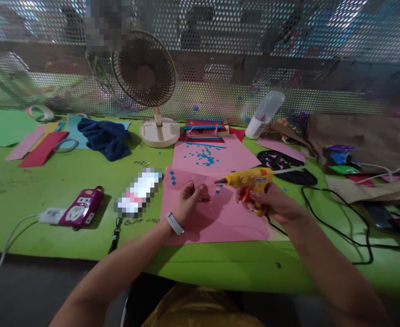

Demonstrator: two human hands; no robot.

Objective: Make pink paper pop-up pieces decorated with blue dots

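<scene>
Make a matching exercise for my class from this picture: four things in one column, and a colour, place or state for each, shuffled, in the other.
Column 1
1. Glue gun
2. Fan
3. Cloth
4. Blue bits

Column 2
A. Dark blue and crumpled
B. Scattered on pink paper
C. Yellow, held in the right hand
D. Upright on a round base

Right pairs: 1-C, 2-D, 3-A, 4-B
</scene>
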